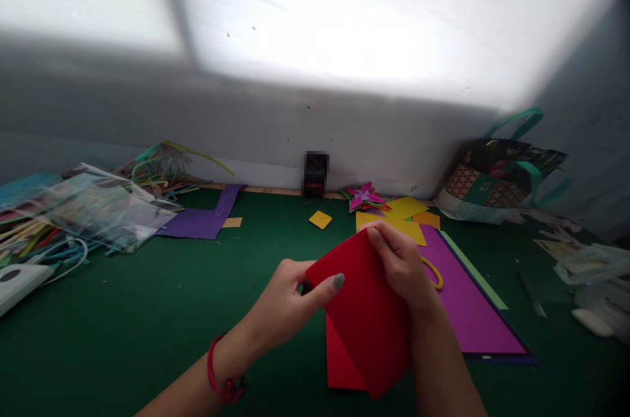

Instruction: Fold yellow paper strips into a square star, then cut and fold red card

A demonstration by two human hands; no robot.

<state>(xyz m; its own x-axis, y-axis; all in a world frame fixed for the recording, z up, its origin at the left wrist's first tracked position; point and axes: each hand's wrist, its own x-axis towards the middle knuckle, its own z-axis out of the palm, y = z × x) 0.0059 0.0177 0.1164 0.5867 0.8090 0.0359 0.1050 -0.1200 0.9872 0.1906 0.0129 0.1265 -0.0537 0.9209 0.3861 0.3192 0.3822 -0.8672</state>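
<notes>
Between my two hands is a folded sheet of red paper, tilted and raised off the green table. My left hand pinches its left corner, thumb on the near face and fingers behind. At the top edge my right hand grips the sheet, thumb bent over the corner. Below it, a second red layer shows at lower left; whether it is the same sheet I cannot tell. Right of my right hand lies purple paper, with a yellow scissors-like loop partly hidden by that hand.
Yellow paper pieces and a folded paper star lie at the back. A small yellow folded square sits mid-table. Purple scrap, a clear plastic bag and paper strips are left. A patterned bag stands back right.
</notes>
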